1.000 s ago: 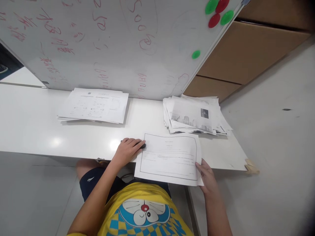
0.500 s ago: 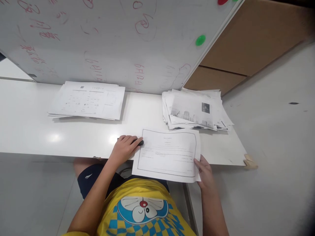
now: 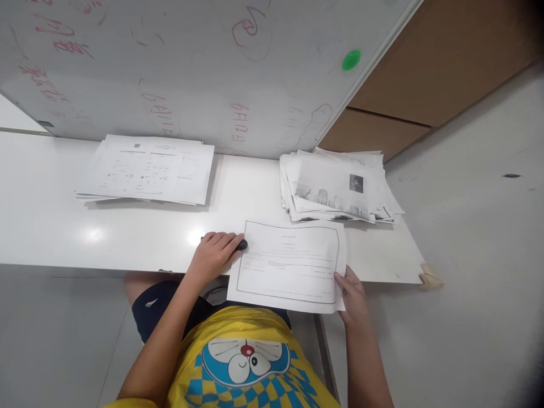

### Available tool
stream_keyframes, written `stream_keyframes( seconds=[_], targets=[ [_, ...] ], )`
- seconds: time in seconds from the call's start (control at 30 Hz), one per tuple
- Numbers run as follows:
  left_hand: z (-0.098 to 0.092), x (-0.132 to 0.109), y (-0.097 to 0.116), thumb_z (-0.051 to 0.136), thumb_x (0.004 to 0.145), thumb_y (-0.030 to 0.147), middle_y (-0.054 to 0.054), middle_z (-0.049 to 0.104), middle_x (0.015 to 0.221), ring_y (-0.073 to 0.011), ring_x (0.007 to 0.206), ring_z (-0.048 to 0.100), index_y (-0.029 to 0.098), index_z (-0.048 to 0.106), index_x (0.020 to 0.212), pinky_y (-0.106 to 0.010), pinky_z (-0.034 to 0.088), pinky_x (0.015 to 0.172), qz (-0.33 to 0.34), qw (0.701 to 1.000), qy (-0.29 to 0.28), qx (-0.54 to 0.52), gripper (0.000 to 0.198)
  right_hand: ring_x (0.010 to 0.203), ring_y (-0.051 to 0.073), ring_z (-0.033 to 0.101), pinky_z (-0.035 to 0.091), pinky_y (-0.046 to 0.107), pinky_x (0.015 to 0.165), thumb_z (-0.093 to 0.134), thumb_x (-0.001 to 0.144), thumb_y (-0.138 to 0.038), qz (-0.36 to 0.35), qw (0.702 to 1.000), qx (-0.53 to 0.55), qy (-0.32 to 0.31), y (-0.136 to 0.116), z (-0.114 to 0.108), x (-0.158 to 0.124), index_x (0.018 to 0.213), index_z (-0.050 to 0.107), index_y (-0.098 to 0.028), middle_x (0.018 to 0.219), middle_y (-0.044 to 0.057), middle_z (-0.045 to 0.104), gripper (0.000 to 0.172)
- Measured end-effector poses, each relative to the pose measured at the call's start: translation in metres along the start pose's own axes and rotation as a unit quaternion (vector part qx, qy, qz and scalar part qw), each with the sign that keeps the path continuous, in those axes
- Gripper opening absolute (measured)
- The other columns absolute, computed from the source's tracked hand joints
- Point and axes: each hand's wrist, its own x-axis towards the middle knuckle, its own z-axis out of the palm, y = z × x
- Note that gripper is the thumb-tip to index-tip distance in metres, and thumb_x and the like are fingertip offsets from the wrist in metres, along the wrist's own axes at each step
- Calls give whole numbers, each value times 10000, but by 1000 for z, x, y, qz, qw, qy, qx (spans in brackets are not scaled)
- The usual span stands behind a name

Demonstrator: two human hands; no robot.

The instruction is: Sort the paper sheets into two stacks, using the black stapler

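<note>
My left hand (image 3: 216,255) is closed over a black stapler-like tool (image 3: 242,245), mostly hidden under the fingers. Its rounded end shows at the left edge of a printed sheet of paper (image 3: 293,263) with a dark border line. Whether the tool's end grips the sheet or only touches it, I cannot tell. The sheet's right edge is pinched by my right hand (image 3: 352,289), thumb on top and other fingers partly hidden beneath. The paper's lower part hangs past the table's front edge, over my lap.
On the white table (image 3: 144,235), a stack of printed sheets (image 3: 157,170) lies at the left back. A messier paper pile (image 3: 331,184) lies at the right back. Behind them stands a whiteboard (image 3: 191,68) with red writing and a green magnet (image 3: 351,60). Tan tape (image 3: 430,276) covers the table's right front corner.
The view has shifted slightly. Both hands, the sheet and the black tool keep nearly the same places.
</note>
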Motion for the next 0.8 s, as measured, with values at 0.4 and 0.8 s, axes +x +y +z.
stream_keyframes(
  seconds=[0.4, 0.8],
  targets=[
    [1, 0, -1, 492, 939, 295, -75, 678, 1094, -194, 927, 618, 175, 519, 1240, -345, 414, 792, 3, 1000, 14, -4, 325, 1030, 262, 662, 527, 370, 905, 741, 679, -343, -7, 1000, -8, 0, 3, -2, 1, 1094, 671, -242, 1030, 28, 746, 432],
    [0, 0, 2, 497, 930, 268, -63, 686, 1093, -183, 945, 627, 212, 557, 1222, -346, 414, 793, -24, 999, 16, -44, 304, 1021, 268, 666, 528, 381, 907, 754, 658, -356, 2, 1000, -29, -11, 1, -3, 3, 1082, 677, -247, 1048, 30, 743, 444]
  ],
)
